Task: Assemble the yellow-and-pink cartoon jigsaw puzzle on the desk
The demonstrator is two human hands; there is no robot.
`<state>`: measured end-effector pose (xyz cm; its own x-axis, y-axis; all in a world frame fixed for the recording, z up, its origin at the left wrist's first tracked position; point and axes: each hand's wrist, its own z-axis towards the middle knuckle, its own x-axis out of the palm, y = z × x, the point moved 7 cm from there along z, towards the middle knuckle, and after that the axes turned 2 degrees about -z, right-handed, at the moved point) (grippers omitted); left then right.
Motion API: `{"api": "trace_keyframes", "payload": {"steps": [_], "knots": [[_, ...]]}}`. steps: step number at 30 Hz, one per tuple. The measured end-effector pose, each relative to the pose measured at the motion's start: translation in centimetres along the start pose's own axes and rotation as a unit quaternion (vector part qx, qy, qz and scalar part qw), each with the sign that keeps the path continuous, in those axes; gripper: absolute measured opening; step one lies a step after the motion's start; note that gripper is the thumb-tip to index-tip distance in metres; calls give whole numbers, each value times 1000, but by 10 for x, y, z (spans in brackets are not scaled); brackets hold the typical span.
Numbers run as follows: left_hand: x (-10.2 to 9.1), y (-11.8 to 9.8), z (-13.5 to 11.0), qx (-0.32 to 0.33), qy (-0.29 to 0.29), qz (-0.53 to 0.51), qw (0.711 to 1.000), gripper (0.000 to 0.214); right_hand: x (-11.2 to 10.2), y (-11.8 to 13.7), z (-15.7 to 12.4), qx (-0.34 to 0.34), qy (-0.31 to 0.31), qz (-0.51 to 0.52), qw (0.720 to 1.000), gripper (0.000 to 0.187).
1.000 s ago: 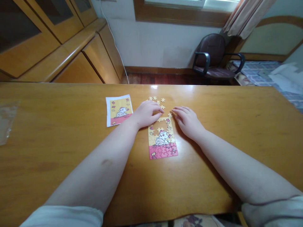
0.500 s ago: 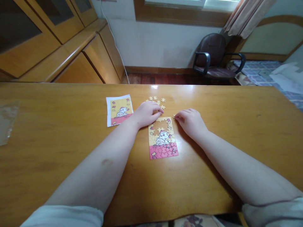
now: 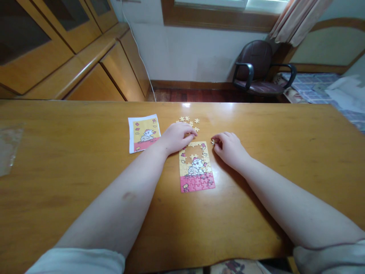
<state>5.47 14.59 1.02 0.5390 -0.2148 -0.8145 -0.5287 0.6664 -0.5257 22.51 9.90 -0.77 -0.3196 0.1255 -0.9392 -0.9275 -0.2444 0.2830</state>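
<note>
A jigsaw puzzle (image 3: 196,182) lies on the table, with a pink lower part, a white cartoon animal in the middle and a gap in its yellow upper area. My right hand (image 3: 229,149) is just right of the puzzle's top corner, its fingertips pinching a small puzzle piece (image 3: 213,142). At the upper left corner of the puzzle rests my left hand (image 3: 178,137), fingers loosely bent and apart with nothing seen in them. Loose yellow puzzle pieces (image 3: 196,121) lie just beyond its fingers, some partly hidden by that hand.
Left of the puzzle lies a reference picture sheet (image 3: 131,133), partly covered by my left forearm. A clear plastic bag (image 3: 10,148) is at the table's left edge. Beyond the wooden table (image 3: 285,152) stand an office chair (image 3: 258,64) and a wooden cabinet (image 3: 108,72).
My right hand has shifted slightly to the right, and the piece at its fingertips has moved and turned with it. My left hand stays in place.
</note>
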Motion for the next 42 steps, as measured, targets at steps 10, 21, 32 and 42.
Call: {"api": "trace_keyframes", "payload": {"steps": [10,21,32,42], "knots": [[0,2,-1,-13,2,-11,1000,20,-8,3,-2,19,-5,15,1000,13],[-1,1,-1,-20,1,-14,1000,20,-15,27,-8,-113,15,163,980,14],[1,5,-1,-21,-4,-9,1000,21,-6,39,-10,-181,68,216,957,9],[0,5,-1,-22,-4,-18,1000,20,-7,37,-11,-196,50,169,965,9]]}}
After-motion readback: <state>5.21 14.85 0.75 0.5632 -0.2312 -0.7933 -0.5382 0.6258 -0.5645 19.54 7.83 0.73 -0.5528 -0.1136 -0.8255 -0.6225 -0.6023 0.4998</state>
